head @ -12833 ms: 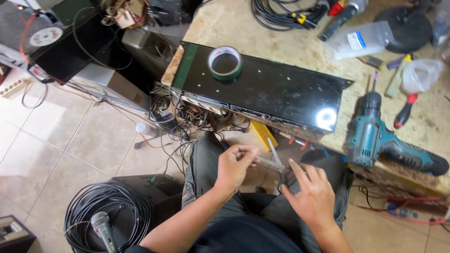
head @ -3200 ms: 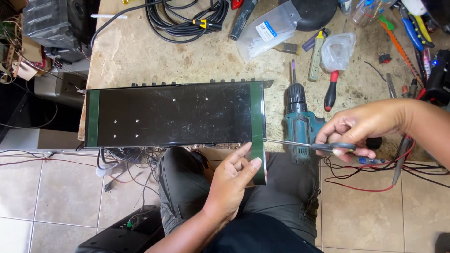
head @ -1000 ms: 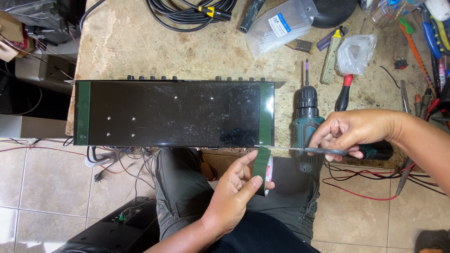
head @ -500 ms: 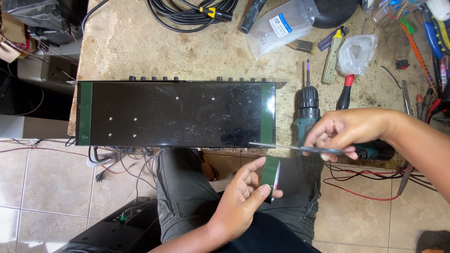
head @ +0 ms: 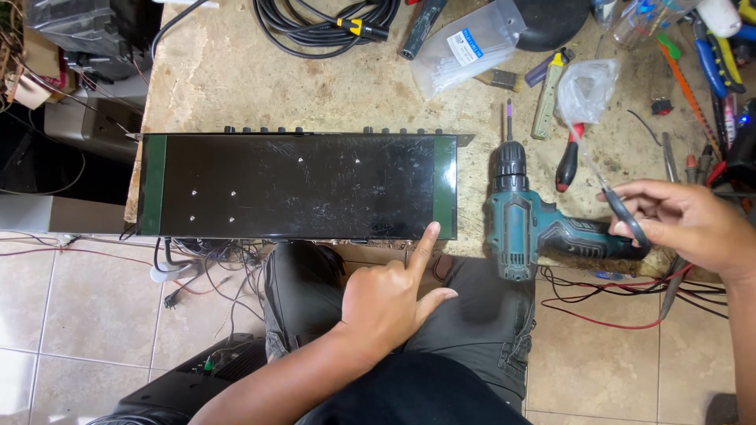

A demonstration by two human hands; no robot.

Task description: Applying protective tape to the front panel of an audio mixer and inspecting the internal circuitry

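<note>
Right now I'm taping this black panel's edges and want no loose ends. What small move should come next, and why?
Probably slide the left hand's index fingertip along the right green tape strip to press it flat: it already touches the strip's lower end on the black panel, while the right hand holds the scissors clear.

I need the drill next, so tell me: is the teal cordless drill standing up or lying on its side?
Lying on its side: the teal cordless drill rests flat on the stone worktop, chuck pointing away from the person.

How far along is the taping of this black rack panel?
Done: green tape strips sit on the left end and right end of the black panel. In hand: left hand presses the right strip's lower corner; right hand holds scissors. Left: nothing visibly untaped.
</note>
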